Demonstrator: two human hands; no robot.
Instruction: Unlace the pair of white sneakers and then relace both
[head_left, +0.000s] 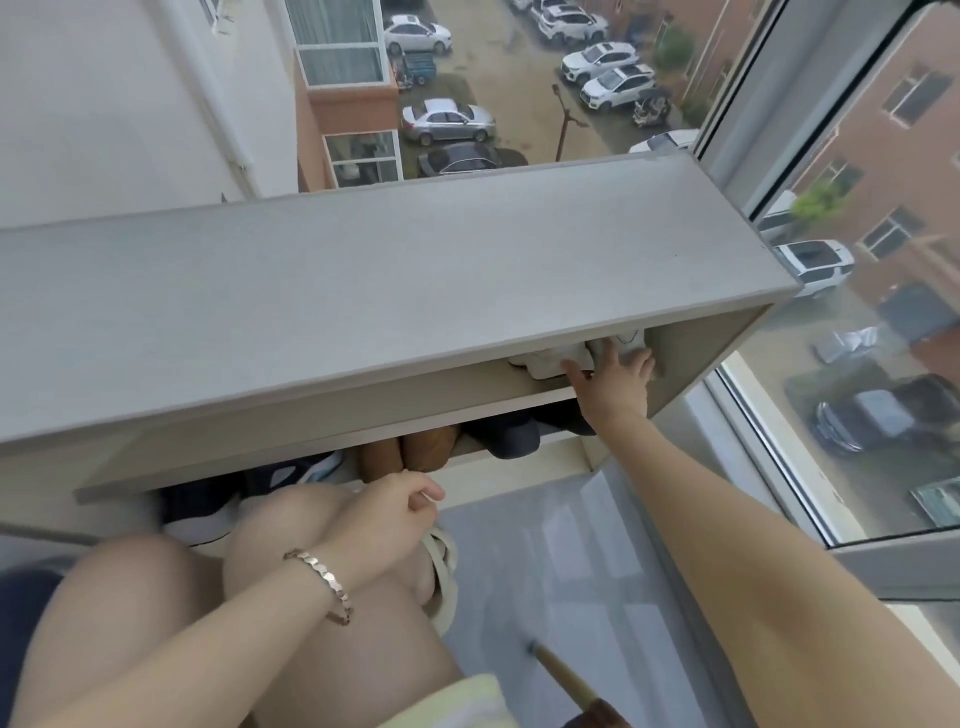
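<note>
1. Head view: your right hand (613, 376) is reaching into the top shelf of the shoe cabinet (363, 291), fingers spread wide and laid on the white sneakers (545, 362).
2. The sneakers sit at that shelf's right end, just beside the side wall.
3. Your left hand (387, 514) rests on your knee, fingers loosely curled, gripping nothing.
4. Brown shoes (426, 447) and dark shoes (514, 439) sit on the shelf below.
</note>
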